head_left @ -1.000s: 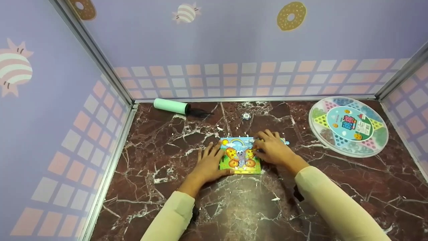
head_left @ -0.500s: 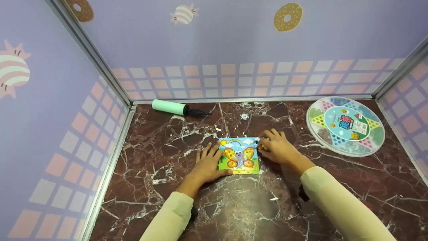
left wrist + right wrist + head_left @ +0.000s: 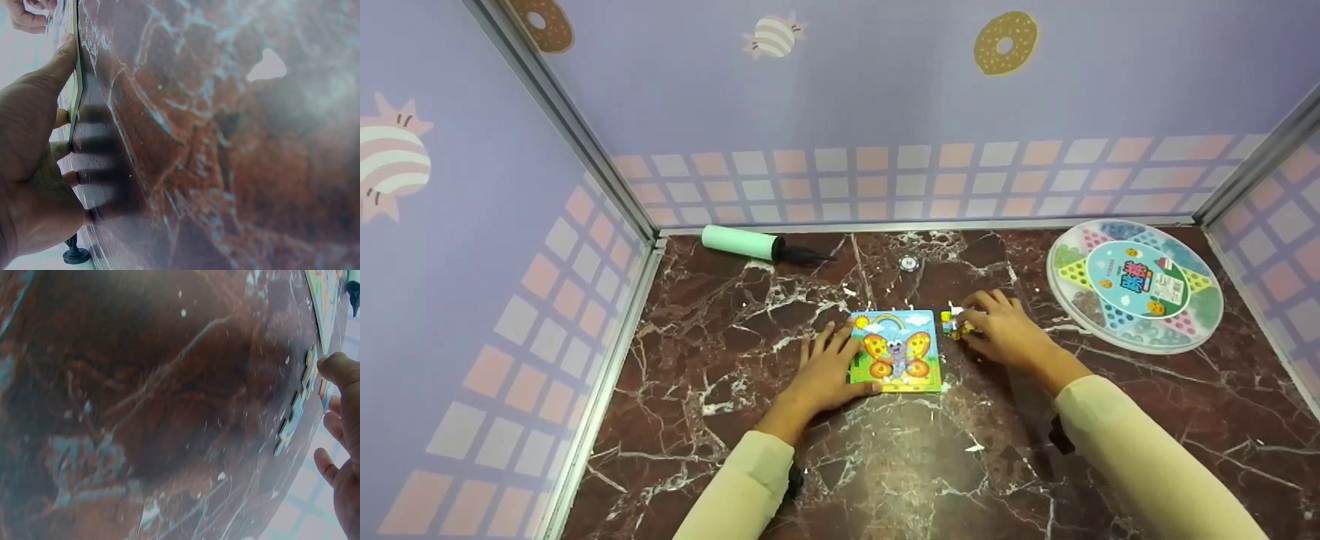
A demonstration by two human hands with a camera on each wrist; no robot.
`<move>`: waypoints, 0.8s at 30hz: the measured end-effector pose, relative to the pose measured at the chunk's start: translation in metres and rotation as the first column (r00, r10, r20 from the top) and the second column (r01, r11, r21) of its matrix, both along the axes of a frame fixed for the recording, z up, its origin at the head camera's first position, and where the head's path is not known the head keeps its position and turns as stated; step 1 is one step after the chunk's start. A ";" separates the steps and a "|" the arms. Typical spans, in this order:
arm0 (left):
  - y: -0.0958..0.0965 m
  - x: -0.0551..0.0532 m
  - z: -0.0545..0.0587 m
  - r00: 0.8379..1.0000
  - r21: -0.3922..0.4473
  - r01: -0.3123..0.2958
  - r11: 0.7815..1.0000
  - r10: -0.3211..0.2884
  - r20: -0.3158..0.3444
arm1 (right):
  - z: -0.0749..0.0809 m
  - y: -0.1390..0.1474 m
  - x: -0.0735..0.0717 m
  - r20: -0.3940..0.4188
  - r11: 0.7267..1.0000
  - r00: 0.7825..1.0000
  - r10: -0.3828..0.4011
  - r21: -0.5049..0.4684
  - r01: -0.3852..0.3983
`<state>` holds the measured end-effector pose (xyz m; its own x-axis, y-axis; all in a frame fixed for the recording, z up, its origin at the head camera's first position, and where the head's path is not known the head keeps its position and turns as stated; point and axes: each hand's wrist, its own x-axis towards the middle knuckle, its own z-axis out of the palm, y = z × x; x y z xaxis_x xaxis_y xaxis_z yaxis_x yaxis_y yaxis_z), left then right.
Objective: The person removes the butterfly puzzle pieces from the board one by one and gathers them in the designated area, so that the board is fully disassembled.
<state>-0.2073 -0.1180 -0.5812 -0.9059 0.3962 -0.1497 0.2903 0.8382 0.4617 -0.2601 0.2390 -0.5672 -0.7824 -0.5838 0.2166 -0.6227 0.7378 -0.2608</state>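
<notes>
The butterfly puzzle board (image 3: 901, 351) lies flat on the tabletop (image 3: 900, 472), its left side under the left hand (image 3: 826, 371), whose fingers are spread apart, thumb at the near edge. Light, even pressure should steady it best. Just beyond its right edge, the right hand's (image 3: 1003, 330) fingers bend over loose jigsaw pieces (image 3: 947, 322); whether they pinch one, I cannot tell. Handling these singly, by their edges, would probably avoid jamming their knobs.
</notes>
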 end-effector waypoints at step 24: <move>0.001 -0.002 -0.002 1.000 -0.021 0.003 1.000 -0.003 -0.006 | -0.001 0.058 0.009 -0.042 0.994 0.994 -0.104 0.014 0.105</move>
